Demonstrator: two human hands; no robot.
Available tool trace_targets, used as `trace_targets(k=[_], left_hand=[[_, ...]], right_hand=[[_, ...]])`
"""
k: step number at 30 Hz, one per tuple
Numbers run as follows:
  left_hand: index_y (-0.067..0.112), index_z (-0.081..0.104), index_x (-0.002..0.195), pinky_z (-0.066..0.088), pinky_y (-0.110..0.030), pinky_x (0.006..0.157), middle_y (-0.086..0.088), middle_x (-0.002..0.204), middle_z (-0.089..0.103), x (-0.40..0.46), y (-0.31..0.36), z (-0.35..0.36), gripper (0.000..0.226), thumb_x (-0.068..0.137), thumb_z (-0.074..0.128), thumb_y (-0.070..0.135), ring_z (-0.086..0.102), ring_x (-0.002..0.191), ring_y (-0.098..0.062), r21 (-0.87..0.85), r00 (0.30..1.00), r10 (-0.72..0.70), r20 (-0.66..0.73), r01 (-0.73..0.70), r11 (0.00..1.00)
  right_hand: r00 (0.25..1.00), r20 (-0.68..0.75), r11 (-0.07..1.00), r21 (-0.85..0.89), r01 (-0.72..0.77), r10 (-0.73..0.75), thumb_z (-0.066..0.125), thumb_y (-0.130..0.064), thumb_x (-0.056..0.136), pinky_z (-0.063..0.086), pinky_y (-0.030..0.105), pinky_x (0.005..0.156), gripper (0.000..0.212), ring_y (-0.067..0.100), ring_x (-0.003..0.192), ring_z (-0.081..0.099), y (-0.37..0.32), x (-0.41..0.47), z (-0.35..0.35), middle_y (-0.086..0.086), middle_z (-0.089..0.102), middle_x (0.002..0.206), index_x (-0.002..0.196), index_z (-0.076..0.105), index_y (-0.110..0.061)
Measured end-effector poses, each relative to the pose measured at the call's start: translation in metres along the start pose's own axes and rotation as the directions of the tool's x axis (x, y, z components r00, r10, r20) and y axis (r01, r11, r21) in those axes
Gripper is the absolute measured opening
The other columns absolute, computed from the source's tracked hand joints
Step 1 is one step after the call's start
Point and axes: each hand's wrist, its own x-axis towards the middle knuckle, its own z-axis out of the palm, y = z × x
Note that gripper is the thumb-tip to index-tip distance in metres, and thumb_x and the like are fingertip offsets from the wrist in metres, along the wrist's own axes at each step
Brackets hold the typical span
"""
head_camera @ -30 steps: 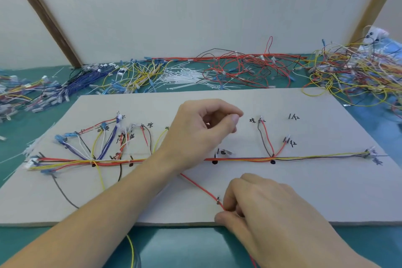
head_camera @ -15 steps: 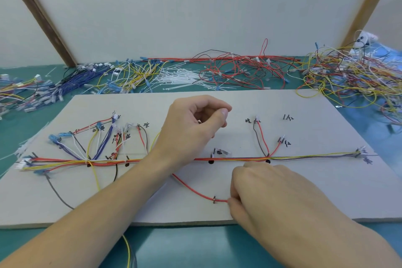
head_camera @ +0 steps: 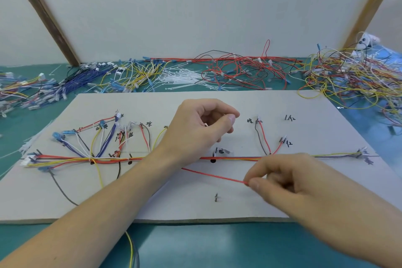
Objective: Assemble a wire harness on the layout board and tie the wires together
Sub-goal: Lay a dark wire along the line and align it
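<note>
The fingers [head_camera: 255, 184] of the right hand [head_camera: 289, 180] are pinched on a red wire [head_camera: 214, 175], thumb against fingertip, at the near right of the layout board [head_camera: 195, 209]. The wire is drawn in a fairly straight line from that pinch leftward, until it is hidden under the left wrist. The left hand [head_camera: 195, 135] is held above the board's middle with its fingers curled and the thumb pressed toward the forefinger; whether the wire's other end is gripped there cannot be told. The main wire bundle [head_camera: 108, 160] is laid along the board from left to right, just behind both hands. A small peg [head_camera: 216, 197] stands free, just in front of the wire.

The wire is judged light, thin and limp, likely to sag or spring back when tension is released, and slippery in its insulation. It is best taken near the end and kept taut while being routed. The right forearm is brought in from the lower right, low over the board; the left forearm crosses diagonally from the lower left.
</note>
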Motion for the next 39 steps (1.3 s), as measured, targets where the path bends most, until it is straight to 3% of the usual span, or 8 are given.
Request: trace_targets(k=[3, 6, 9, 12, 17, 21, 33, 39], left_hand=[[0.020, 0.080, 0.096, 0.053, -0.026, 0.059, 0.000, 0.075, 0.076, -0.002, 0.000, 0.001, 0.014, 0.094, 0.068, 0.013, 0.063, 0.060, -0.009, 0.027, 0.995, -0.026, 0.100, 0.023, 0.999], [0.020, 0.079, 0.096, 0.050, -0.021, 0.058, 0.001, 0.075, 0.077, -0.004, 0.000, 0.002, 0.012, 0.094, 0.069, 0.014, 0.066, 0.063, -0.011, 0.064, 0.986, -0.019, 0.168, 0.008, 0.998], [0.020, 0.079, 0.093, 0.043, -0.015, 0.053, -0.001, 0.073, 0.075, -0.007, 0.001, 0.003, 0.006, 0.093, 0.073, 0.018, 0.063, 0.062, -0.017, 0.085, 0.974, -0.036, 0.223, 0.018, 0.996], [0.020, 0.080, 0.088, 0.040, -0.023, 0.054, -0.002, 0.071, 0.073, -0.006, 0.001, 0.003, 0.004, 0.091, 0.078, 0.023, 0.054, 0.061, -0.027, 0.127, 0.954, -0.016, 0.299, -0.023, 0.992], [0.025, 0.081, 0.085, 0.036, -0.017, 0.054, 0.004, 0.071, 0.073, -0.007, 0.004, 0.004, 0.005, 0.084, 0.085, 0.028, 0.048, 0.056, -0.009, 0.182, 0.931, 0.038, 0.363, -0.111, 0.977], [0.027, 0.081, 0.087, 0.039, -0.014, 0.056, 0.009, 0.073, 0.072, -0.004, 0.006, 0.007, 0.004, 0.085, 0.084, 0.024, 0.053, 0.057, -0.013, 0.276, 0.924, 0.029, 0.381, -0.144, 0.950], [0.030, 0.079, 0.096, 0.038, -0.008, 0.060, 0.016, 0.075, 0.069, 0.012, 0.026, 0.029, 0.007, 0.090, 0.077, 0.032, 0.056, 0.066, 0.006, 0.500, 0.885, -0.008, 0.466, -0.256, 0.827], [0.024, 0.080, 0.092, 0.039, -0.008, 0.060, 0.015, 0.079, 0.075, 0.019, 0.020, 0.046, 0.008, 0.089, 0.075, 0.019, 0.057, 0.061, 0.001, 0.417, 0.873, -0.032, 0.487, -0.200, 0.887]], right_hand=[[0.999, -0.037, 1.000, 0.004, -0.004, 0.005, 0.057, -0.054, 0.087, 0.034, 0.022, 0.052, 0.020, 0.006, 0.052, 0.041, 0.014, 0.003, -0.016, 0.008, 0.055, 0.065, 0.099, 0.072, -0.046], [0.998, -0.047, 0.999, -0.012, -0.048, 0.047, 0.058, -0.065, 0.082, 0.034, 0.025, 0.055, 0.026, 0.006, 0.051, 0.038, 0.025, 0.001, -0.030, -0.004, 0.044, 0.056, 0.097, 0.074, -0.050], [0.993, -0.046, 0.994, -0.027, -0.107, 0.106, 0.056, -0.089, 0.070, 0.030, 0.017, 0.049, 0.052, 0.005, 0.047, 0.033, 0.033, -0.005, -0.045, -0.007, 0.041, 0.051, 0.096, 0.077, -0.048], [0.979, -0.079, 0.980, -0.052, -0.190, 0.186, 0.048, -0.104, 0.056, 0.027, 0.013, 0.043, 0.076, 0.006, 0.042, 0.034, 0.049, -0.013, -0.066, -0.006, 0.044, 0.049, 0.097, 0.078, -0.047], [0.964, -0.102, 0.966, -0.051, -0.252, 0.246, 0.048, -0.106, 0.052, 0.048, 0.017, 0.046, 0.080, 0.006, 0.041, 0.054, 0.077, -0.019, -0.088, -0.005, 0.066, 0.060, 0.100, 0.077, -0.049], [0.934, -0.207, 0.957, 0.037, -0.289, 0.290, 0.055, -0.106, 0.040, 0.041, 0.020, 0.043, 0.087, 0.007, 0.040, 0.047, 0.098, -0.023, -0.104, 0.001, 0.067, 0.061, 0.094, 0.081, -0.043], [0.907, -0.371, 0.972, -0.042, -0.231, 0.200, 0.080, -0.054, 0.072, 0.042, 0.028, 0.059, 0.012, 0.004, 0.043, 0.045, 0.106, -0.003, -0.095, 0.007, 0.064, 0.061, 0.073, 0.079, -0.043], [0.901, -0.413, 0.973, -0.116, -0.199, 0.135, 0.084, -0.041, 0.079, 0.041, 0.029, 0.054, 0.015, 0.004, 0.044, 0.047, 0.107, 0.016, -0.099, 0.001, 0.063, 0.058, 0.067, 0.076, -0.040]])
